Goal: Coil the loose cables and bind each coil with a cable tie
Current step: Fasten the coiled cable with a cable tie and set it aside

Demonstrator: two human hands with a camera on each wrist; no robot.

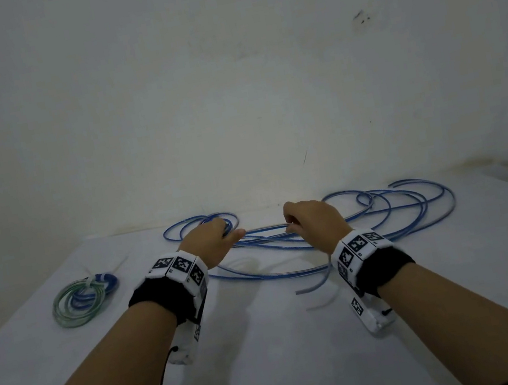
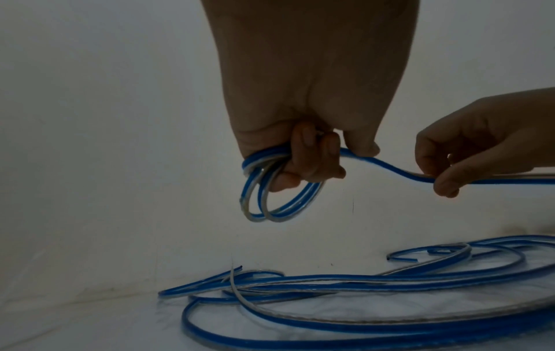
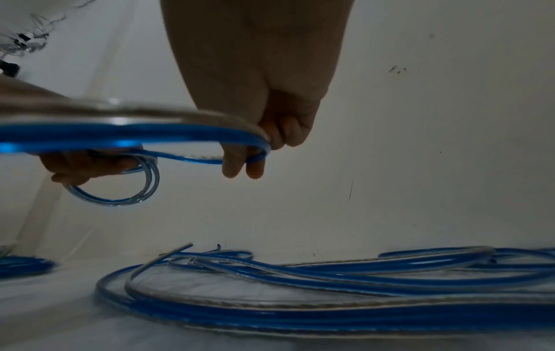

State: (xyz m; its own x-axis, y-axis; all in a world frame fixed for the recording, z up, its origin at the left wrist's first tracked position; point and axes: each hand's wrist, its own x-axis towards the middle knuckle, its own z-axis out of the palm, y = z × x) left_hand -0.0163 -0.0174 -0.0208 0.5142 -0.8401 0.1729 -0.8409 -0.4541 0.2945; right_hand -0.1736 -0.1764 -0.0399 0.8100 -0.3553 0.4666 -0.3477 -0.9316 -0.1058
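Note:
A long blue-and-clear cable (image 1: 384, 210) sprawls in loose loops over the far half of the white table (image 1: 272, 341). My left hand (image 1: 216, 236) is raised above it, fingers curled round a small coil of the blue cable (image 2: 279, 197) of two or three turns. From that coil the cable runs right to my right hand (image 1: 298, 221), which pinches the strand (image 2: 399, 171) between thumb and fingers (image 3: 243, 166). The same cable's loose loops (image 3: 330, 285) lie below both hands.
Two bound coils, a green one (image 1: 75, 303) and a blue one (image 1: 105, 281) with a white cable tie (image 1: 119, 265), lie at the table's left. A grey cable end (image 1: 316, 283) curls near my right wrist. A pale wall stands right behind the table.

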